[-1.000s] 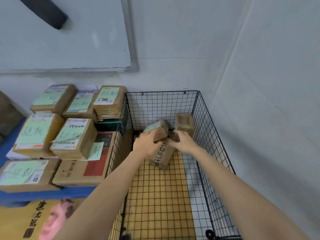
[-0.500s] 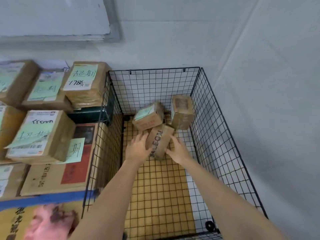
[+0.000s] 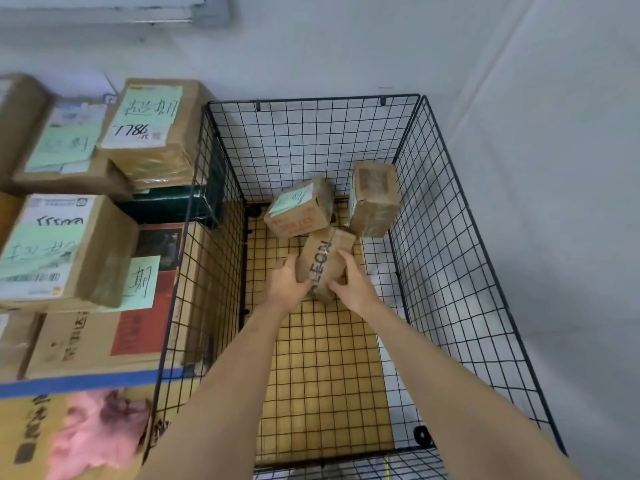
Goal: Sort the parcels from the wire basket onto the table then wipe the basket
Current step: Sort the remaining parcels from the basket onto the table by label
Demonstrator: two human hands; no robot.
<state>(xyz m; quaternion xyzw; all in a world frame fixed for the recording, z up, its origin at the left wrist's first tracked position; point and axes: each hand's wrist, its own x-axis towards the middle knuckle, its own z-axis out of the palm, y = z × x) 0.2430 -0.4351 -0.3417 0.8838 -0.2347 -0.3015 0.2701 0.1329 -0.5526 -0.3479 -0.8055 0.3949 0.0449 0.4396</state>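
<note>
1. Cardboard parcel (image 3: 325, 265) is clasped by left hand (image 3: 285, 289) and right hand (image 3: 353, 285), fingers curled round its sides, inside the wire basket (image 3: 450, 237).
2. Judged stiff and light; opposite faces are best gripped.

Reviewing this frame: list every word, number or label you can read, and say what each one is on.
"LEON", start covered: held parcel between left hand and right hand.
"超期", handwritten: label on top stacked parcel.
"1786": same label.
"期": green note on red-and-brown box.
Too blurred to read: red print on green-labelled parcel in wire basket; remaining table labels.
</note>
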